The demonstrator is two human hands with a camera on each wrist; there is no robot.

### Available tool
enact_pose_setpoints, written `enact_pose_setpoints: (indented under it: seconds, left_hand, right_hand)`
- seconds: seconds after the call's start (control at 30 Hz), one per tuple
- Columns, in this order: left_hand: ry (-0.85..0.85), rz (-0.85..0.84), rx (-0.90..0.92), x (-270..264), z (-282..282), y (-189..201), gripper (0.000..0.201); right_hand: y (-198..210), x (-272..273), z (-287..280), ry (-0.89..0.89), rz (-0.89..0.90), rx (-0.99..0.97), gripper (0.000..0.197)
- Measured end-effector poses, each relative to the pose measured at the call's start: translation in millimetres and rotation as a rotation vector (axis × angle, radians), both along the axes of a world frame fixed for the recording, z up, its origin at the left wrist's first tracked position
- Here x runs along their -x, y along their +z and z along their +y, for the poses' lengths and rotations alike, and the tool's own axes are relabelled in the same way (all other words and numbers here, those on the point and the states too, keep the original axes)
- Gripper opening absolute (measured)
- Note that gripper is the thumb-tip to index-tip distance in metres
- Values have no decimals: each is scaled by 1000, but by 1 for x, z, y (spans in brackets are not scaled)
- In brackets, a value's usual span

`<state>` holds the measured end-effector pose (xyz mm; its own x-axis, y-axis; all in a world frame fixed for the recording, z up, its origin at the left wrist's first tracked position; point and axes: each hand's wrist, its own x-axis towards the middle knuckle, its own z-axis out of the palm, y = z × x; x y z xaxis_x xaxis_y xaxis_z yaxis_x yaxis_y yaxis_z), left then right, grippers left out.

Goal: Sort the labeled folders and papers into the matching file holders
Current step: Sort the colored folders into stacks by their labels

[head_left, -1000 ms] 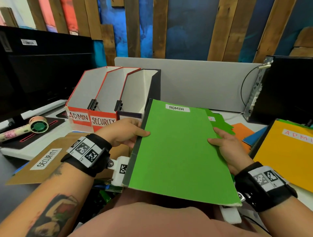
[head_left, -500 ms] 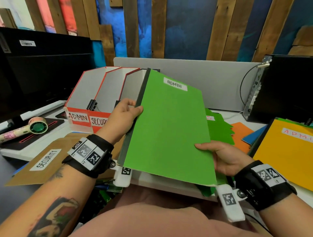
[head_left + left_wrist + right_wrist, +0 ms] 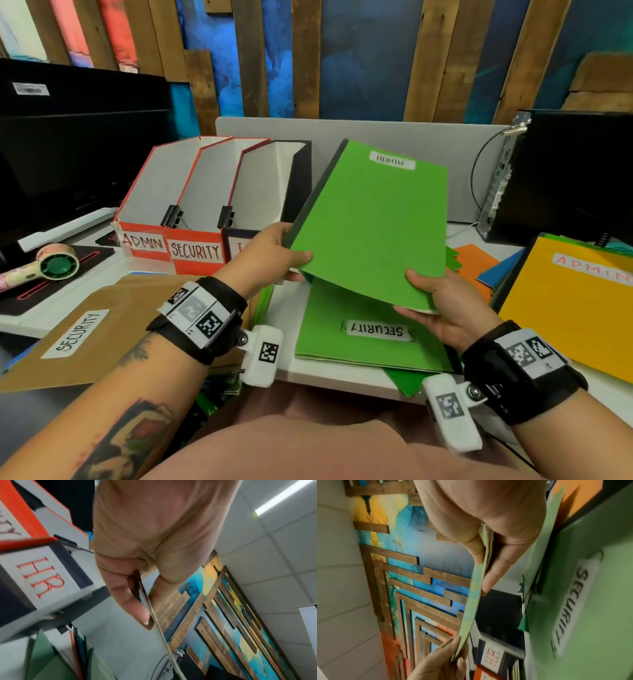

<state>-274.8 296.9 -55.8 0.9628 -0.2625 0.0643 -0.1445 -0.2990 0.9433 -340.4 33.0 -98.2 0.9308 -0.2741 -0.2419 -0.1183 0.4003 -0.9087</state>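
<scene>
We read ADMIN (image 3: 144, 242), SECURITY (image 3: 195, 251) and HR (image 3: 41, 577) on the file holders. SECURITY also marks our green folder (image 3: 376, 331) and brown envelope (image 3: 77, 331); ADMIN marks the yellow folder (image 3: 594, 267).

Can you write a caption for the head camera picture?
Both hands lift a green ADMIN folder beside three file holders.

a white desk (image 3: 337, 377) carries the things. three file holders (image 3: 205, 212) stand in a row toward its back left, fronts labeled admin, security and hr. a green security folder (image 3: 363, 329) lies at the front edge, with more green sheets under it. orange and blue folders (image 3: 479, 263) lie toward the right, beside a yellow admin folder (image 3: 565, 301) at the right edge.
</scene>
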Motion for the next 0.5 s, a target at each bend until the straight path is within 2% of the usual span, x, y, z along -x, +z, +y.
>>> enact_pose_setpoints:
  seconds: [0.07, 0.13, 0.3, 0.37, 0.5]
  left_hand:
    - [-51, 41, -33, -9, -18, -3, 37]
    - [-103, 79, -70, -20, -36, -7, 39]
    - [-221, 64, -225, -38, -94, -19, 74]
    - [-305, 34, -318, -34, -120, -26, 70]
    - [-448, 42, -378, -14, -175, -40, 51]
  right_hand:
    - [3, 3, -14, -50, -13, 88, 45]
    - [3, 9, -30, -107, 0, 146, 36]
    - [-4, 35, -74, -295, 87, 287, 28]
    - [-9, 46, -96, -343, 168, 432, 34]
    - [-10, 65, -134, -324, 470, 893, 75]
